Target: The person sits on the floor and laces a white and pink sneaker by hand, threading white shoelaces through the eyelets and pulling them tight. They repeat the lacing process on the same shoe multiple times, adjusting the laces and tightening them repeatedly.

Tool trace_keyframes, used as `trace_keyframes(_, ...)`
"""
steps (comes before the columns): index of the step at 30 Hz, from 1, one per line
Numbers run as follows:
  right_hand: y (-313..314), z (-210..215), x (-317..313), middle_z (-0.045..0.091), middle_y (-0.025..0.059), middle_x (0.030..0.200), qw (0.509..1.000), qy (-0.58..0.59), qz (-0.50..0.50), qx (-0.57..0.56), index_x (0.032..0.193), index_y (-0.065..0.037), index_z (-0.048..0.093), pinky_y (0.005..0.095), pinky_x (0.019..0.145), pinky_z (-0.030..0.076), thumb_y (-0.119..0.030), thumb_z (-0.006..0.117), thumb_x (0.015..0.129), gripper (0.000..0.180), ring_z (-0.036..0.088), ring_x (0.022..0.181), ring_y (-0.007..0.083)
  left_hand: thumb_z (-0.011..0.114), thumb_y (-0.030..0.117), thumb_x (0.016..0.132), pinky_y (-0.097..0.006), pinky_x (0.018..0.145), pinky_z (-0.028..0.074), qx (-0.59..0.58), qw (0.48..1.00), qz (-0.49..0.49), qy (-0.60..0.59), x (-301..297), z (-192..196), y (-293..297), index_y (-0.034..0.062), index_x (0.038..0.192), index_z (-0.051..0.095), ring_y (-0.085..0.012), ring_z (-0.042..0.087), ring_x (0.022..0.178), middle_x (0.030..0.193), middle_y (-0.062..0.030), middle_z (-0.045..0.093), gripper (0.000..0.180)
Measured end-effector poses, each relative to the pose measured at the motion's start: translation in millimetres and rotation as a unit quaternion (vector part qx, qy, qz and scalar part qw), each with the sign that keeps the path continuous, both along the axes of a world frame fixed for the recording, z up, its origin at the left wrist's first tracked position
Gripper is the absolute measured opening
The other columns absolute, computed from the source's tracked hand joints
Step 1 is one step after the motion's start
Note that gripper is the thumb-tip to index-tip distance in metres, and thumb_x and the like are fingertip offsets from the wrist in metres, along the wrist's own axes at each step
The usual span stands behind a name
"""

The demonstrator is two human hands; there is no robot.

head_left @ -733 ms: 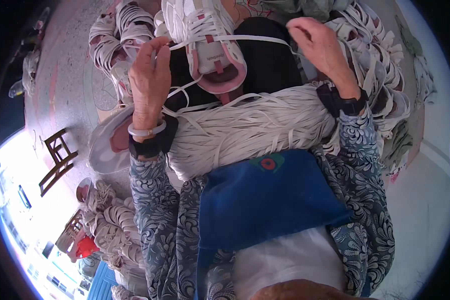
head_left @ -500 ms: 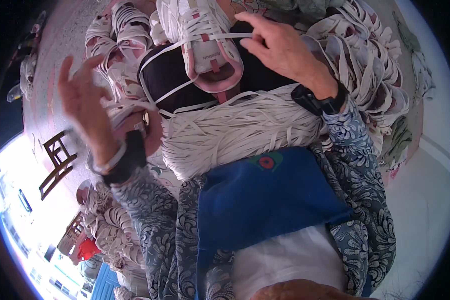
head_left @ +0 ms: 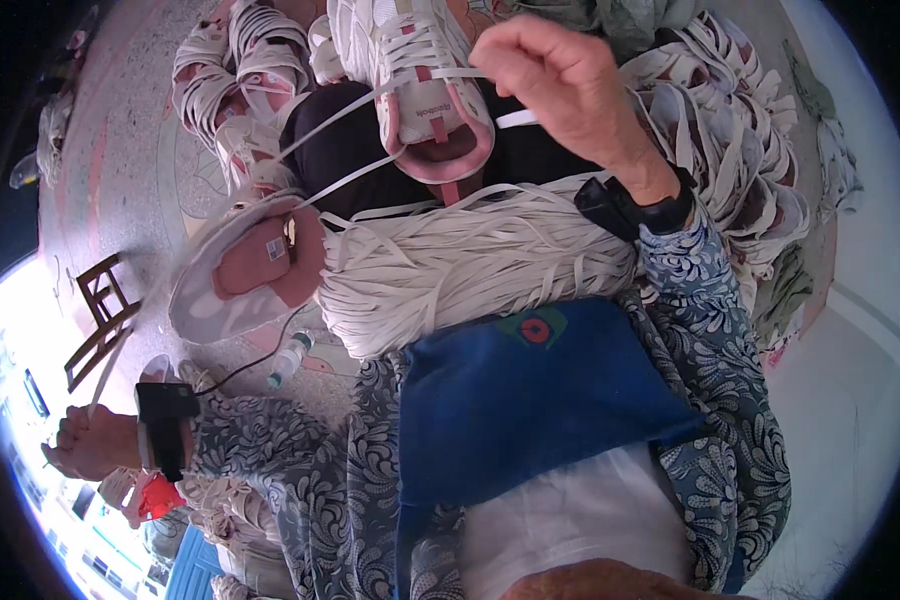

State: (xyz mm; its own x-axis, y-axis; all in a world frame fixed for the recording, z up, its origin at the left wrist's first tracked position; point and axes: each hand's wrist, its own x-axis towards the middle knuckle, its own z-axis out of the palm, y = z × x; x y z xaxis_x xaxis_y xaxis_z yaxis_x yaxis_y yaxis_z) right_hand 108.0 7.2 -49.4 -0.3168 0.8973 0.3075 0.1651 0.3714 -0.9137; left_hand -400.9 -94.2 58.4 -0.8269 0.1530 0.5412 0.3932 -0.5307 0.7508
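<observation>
A white and pink sneaker (head_left: 435, 110) sits at the top centre, its toe pointing away and its heel opening towards me. White shoelace (head_left: 345, 122) runs through its upper eyelets and trails off to the left. My right hand (head_left: 560, 90) is closed just right of the shoe's tongue, pinching the lace, and a short white end sticks out below it. Far out at the lower left, my left hand (head_left: 95, 442) is closed on a white lace strand that rises from its fingers. Between the shoe and my lap lies a thick bundle of white laces (head_left: 480, 265).
Rows of similar sneakers (head_left: 715, 130) stand at the right, with more at the upper left and lower left. A pink and white shoe part (head_left: 260, 262) lies left of the bundle. Beyond are a small wooden stool (head_left: 105, 310) and a clear bottle (head_left: 290, 358). Blue cloth (head_left: 540, 400) covers my lap.
My left hand has swung down and outward to the far left and closed on a lace strand. My right hand has curled its fingers in beside the shoe.
</observation>
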Motion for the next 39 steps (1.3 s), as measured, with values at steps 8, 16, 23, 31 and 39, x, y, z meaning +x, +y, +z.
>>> trace_keyframes(8,-6.6,12.3,38.7,0.058,0.0134,0.060,0.867,-0.479,0.067,-0.115,0.075,-0.002,0.061,0.0374,0.054,0.045,-0.027,0.069,0.077,0.027,0.058,0.055,0.0261,0.055,0.006,0.087,-0.023,0.047,0.041,-0.149,0.985,-0.083,0.009,32.8,-38.6,36.5,-0.0009,0.107,0.062,-0.0138,0.048,0.057,0.076,-0.0073,0.054,0.023)
trace_keyframes(16,-9.3,50.8,26.1,0.056,0.0033,0.063,0.975,-0.154,0.107,-0.121,0.089,-0.001,0.065,0.0277,0.053,0.043,-0.020,0.064,0.084,0.020,0.055,0.059,0.0110,0.048,0.006,0.092,-0.023,0.060,0.041,-0.372,0.755,-0.480,0.247,219.8,-101.9,68.5,0.0041,0.102,0.065,-0.0076,0.051,0.066,0.101,0.0020,0.062,0.020)
trace_keyframes(23,-6.1,31.3,37.2,0.056,-0.0044,0.070,0.995,-0.090,-0.014,-0.043,0.100,-0.003,0.067,0.0210,0.055,0.041,-0.016,0.062,0.090,0.017,0.051,0.062,0.0043,0.050,0.019,0.095,-0.026,0.058,0.048,-0.511,0.659,-0.466,0.294,253.4,-152.8,74.0,0.0013,0.101,0.062,-0.0141,0.061,0.067,0.087,-0.0076,0.065,0.022)
trace_keyframes(31,-11.1,-15.5,80.7,0.061,0.0094,0.068,0.908,-0.415,-0.057,0.009,0.090,-0.004,0.067,0.0343,0.055,0.045,-0.025,0.064,0.086,0.021,0.060,0.061,0.0260,0.053,0.023,0.095,-0.021,0.050,0.051,-0.511,0.680,-0.510,0.128,266.2,-146.4,89.7,0.0011,0.112,0.062,-0.0109,0.065,0.065,0.088,-0.0065,0.066,0.029)
trace_keyframes(39,-30.1,-8.9,39.0,0.054,0.0075,0.090,0.916,-0.363,0.009,0.172,0.087,-0.005,0.064,0.0343,0.072,0.049,-0.015,0.067,0.077,0.015,0.058,0.083,0.0243,0.054,0.026,0.096,-0.022,0.052,0.053,-0.516,0.648,-0.544,0.133,262.4,-143.3,105.6,0.0015,0.112,0.062,-0.0096,0.064,0.069,0.088,-0.0065,0.065,0.030)
